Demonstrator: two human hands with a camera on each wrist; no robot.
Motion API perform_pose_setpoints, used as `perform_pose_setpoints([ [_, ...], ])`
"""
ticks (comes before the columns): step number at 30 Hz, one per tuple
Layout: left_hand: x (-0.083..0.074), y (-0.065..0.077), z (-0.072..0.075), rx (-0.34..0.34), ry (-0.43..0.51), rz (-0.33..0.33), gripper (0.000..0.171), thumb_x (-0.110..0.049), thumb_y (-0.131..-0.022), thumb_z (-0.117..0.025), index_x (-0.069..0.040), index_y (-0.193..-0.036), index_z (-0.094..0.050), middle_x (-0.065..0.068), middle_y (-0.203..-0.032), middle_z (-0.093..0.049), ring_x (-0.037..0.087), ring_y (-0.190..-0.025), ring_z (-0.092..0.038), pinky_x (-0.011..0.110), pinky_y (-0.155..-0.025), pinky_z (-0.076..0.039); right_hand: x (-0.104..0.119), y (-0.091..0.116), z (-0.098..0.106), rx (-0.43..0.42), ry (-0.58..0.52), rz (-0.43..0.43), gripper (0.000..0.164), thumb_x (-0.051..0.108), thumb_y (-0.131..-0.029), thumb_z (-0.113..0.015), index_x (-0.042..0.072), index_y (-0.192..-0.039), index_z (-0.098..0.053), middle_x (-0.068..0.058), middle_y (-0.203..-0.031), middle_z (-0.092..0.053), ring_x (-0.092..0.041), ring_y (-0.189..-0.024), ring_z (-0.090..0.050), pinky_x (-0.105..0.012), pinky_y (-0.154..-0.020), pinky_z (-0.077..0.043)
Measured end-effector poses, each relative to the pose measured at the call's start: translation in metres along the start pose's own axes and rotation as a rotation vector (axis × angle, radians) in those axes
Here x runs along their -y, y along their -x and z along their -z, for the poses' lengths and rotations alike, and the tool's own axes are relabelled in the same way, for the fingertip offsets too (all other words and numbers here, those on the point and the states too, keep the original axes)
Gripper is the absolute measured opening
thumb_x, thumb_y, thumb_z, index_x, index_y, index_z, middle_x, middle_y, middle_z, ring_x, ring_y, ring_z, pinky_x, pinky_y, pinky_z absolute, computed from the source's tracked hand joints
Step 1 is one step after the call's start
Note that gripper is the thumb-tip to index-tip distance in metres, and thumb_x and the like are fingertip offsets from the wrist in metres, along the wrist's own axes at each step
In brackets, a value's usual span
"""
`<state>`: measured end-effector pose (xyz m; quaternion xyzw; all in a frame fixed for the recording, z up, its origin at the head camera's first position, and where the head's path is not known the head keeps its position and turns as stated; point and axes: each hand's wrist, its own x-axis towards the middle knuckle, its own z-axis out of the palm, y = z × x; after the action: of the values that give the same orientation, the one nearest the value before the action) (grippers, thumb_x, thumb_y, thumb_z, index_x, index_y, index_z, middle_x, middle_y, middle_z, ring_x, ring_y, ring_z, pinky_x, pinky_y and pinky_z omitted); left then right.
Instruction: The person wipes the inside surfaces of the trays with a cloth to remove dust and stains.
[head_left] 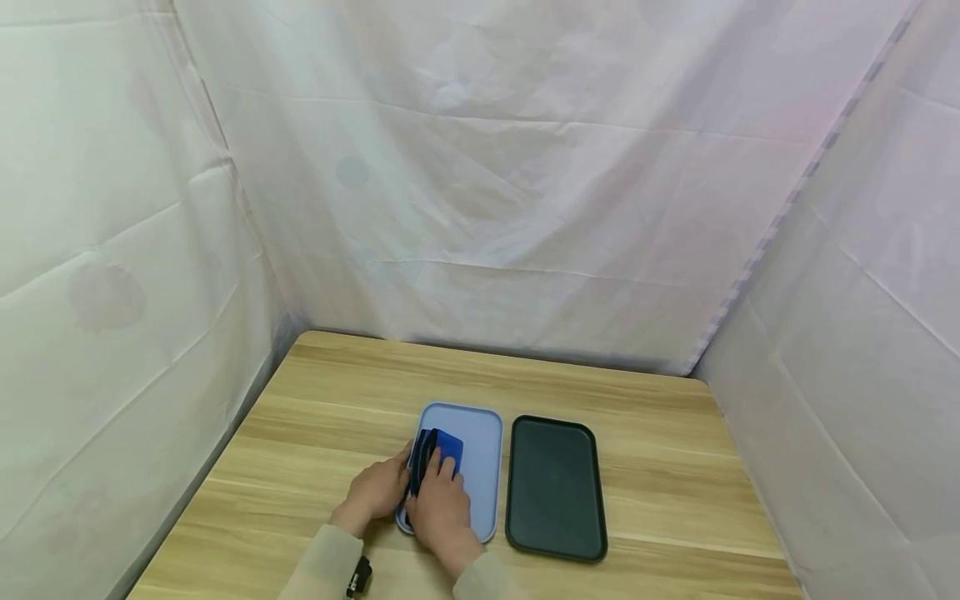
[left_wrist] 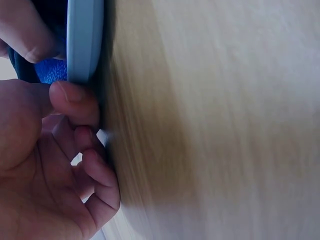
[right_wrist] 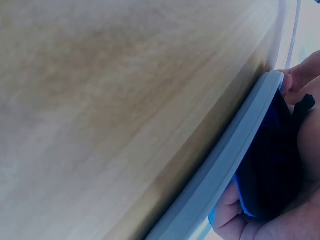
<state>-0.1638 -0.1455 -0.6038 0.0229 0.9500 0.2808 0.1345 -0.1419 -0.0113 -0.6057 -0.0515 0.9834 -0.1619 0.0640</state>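
Observation:
A folded blue and black fabric item (head_left: 450, 446) lies on the light blue tray (head_left: 483, 467), towards its left side. Black strips run along the item; its exact kind is unclear. My right hand (head_left: 441, 507) lies over its near part, and in the right wrist view the fingers (right_wrist: 227, 210) curl against its blue edge. My left hand (head_left: 377, 490) is at the tray's left rim, beside the item. In the left wrist view its fingers (left_wrist: 102, 175) are bent and a fingertip touches the rim. Whether it grips the fabric is hidden.
A dark green tray (head_left: 555, 487) lies just right of the light blue one. Both rest on a wooden table (head_left: 337, 400). White cloth hangings (head_left: 480, 192) enclose the back and sides. A small black object (head_left: 360, 575) sits by the left sleeve.

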Motion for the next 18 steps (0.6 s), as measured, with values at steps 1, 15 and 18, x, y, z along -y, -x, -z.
perform_pose_setpoints([
  [1, 0.0, 0.0, 0.0, 0.0, -0.004, -0.002, 0.053, -0.021, -0.108, -0.05, -0.012, -0.159, -0.042, 0.007, -0.076, -0.066, 0.018, -0.059, -0.052, 0.034, -0.054, -0.041, -0.001, 0.0, 0.0, 0.003, -0.002, -0.001, 0.092, 0.045, -0.091, -0.076, -0.001, -0.159, -0.035, -0.024, -0.138, -0.05, -0.034, -0.104, -0.061, -0.045, -0.067, -0.059],
  [15, -0.001, -0.001, 0.0, -0.012, -0.019, -0.013, 0.053, -0.022, -0.107, -0.053, -0.01, -0.158, -0.043, 0.014, -0.101, -0.076, 0.018, -0.065, -0.055, 0.035, -0.057, -0.044, -0.013, 0.003, 0.004, 0.009, -0.017, -0.004, 0.088, 0.041, -0.091, -0.076, 0.002, -0.16, -0.036, -0.02, -0.131, -0.052, -0.028, -0.094, -0.059, -0.04, -0.059, -0.054],
  [18, 0.0, -0.001, 0.0, -0.017, -0.021, -0.016, 0.053, -0.022, -0.107, -0.053, -0.01, -0.158, -0.044, 0.016, -0.106, -0.076, 0.018, -0.067, -0.056, 0.036, -0.058, -0.045, -0.016, 0.004, 0.005, 0.009, -0.02, -0.007, 0.087, 0.041, -0.091, -0.076, 0.003, -0.159, -0.037, -0.02, -0.131, -0.052, -0.028, -0.094, -0.059, -0.04, -0.058, -0.053],
])
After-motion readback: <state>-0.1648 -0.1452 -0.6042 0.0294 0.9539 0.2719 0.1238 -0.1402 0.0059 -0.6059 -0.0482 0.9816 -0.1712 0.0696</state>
